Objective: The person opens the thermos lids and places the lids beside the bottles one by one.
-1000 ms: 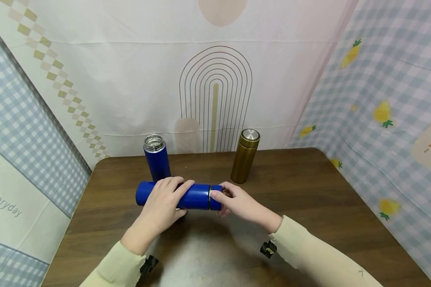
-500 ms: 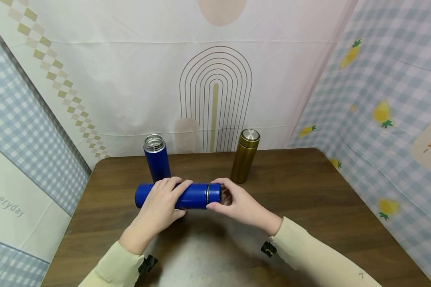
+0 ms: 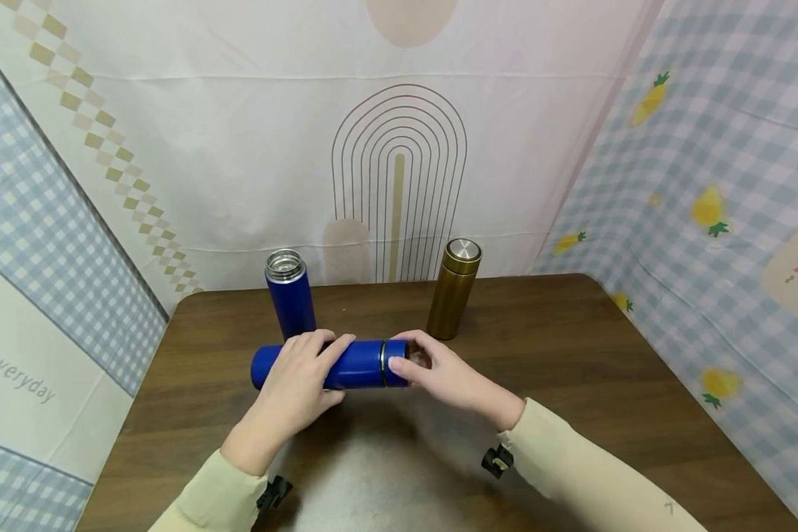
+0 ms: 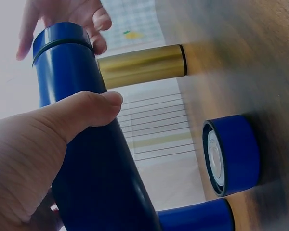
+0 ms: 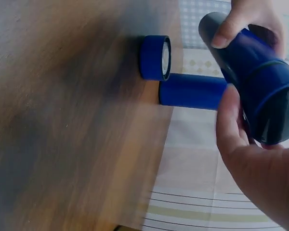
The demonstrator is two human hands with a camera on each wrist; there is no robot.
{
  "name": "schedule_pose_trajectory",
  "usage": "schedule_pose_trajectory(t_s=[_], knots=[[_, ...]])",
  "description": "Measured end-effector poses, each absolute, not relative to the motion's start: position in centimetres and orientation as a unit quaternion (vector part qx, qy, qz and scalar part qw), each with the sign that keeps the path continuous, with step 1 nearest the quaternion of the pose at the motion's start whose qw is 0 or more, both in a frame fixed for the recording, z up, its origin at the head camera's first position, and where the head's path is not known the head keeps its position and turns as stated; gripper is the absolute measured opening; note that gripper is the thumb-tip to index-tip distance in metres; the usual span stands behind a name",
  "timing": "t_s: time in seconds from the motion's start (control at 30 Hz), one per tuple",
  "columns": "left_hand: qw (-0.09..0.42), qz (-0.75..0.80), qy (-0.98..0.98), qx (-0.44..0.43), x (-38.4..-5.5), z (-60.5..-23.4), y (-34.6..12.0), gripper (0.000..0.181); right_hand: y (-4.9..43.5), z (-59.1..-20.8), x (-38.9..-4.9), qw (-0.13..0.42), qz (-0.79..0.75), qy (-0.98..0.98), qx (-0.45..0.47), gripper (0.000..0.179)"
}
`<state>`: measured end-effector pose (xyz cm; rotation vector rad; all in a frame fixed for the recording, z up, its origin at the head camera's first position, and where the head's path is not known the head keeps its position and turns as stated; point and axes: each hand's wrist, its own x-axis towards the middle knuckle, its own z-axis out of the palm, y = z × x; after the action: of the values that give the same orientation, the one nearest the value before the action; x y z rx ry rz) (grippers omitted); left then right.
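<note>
A blue thermos (image 3: 362, 364) lies level above the table, its dark-ringed lid (image 3: 397, 363) at the right end. My left hand (image 3: 299, 380) grips its body, fingers over the top and thumb on the near side. My right hand (image 3: 442, 375) holds the lid, with the thumb across its near face and the other fingers behind. Another blue thermos (image 3: 291, 303) stands upright behind my left hand, uncapped, its steel mouth showing. Its loose blue cap (image 4: 238, 156) sits on the table with the pale inside facing up; in the head view my hand and the thermos hide it.
A gold thermos (image 3: 452, 295) with a steel-topped lid stands at the back, right of centre. The brown wooden table (image 3: 572, 355) ends against a patterned cloth (image 3: 239, 170) at the back. Checked cloth (image 3: 705, 185) hangs along the right side.
My right thumb slipped down to the lid's lower edge half a second ago and now lies across the lid's near face again. My left hand keeps its grip, almost unmoved.
</note>
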<state>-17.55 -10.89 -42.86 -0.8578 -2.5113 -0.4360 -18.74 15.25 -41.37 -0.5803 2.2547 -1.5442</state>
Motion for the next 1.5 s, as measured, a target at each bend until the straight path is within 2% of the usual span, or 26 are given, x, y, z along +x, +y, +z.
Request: schedule_pose_trajectory(t_s=[0.1, 0.27, 0.4, 0.6, 0.73, 1.2, 1.5], knots=[[0.232, -0.153, -0.907, -0.318, -17.5, -42.8, -10.8, 0.081, 15.3, -41.3, -19.0, 0.206, -0.552, 0.788, -0.176, 0.045], [0.227, -0.14, -0.908, -0.322, -17.4, -42.7, -10.6, 0.082, 15.5, -41.5, -19.1, 0.203, -0.517, 0.813, -0.176, 0.047], [0.216, -0.137, -0.913, -0.317, -17.4, -42.7, -10.6, 0.081, 15.7, -41.4, -18.8, 0.158, -0.484, 0.834, -0.214, 0.048], [0.211, -0.145, -0.919, -0.3, -17.6, -42.7, -11.1, 0.081, 16.0, -41.0, -18.3, 0.066, -0.429, 0.856, -0.282, 0.061], [0.217, -0.147, -0.921, -0.287, -17.7, -42.7, -11.4, 0.082, 16.3, -41.0, -18.3, 0.037, -0.409, 0.866, -0.286, 0.064], [0.212, -0.199, -0.92, -0.262, -18.5, -42.0, -11.5, 0.082, 17.1, -42.1, -18.6, 0.006, -0.428, 0.864, -0.265, 0.063], [0.204, -0.265, -0.915, -0.227, -19.4, -40.1, -10.1, 0.079, 16.9, -44.0, -19.3, 0.028, -0.459, 0.861, -0.216, 0.06]])
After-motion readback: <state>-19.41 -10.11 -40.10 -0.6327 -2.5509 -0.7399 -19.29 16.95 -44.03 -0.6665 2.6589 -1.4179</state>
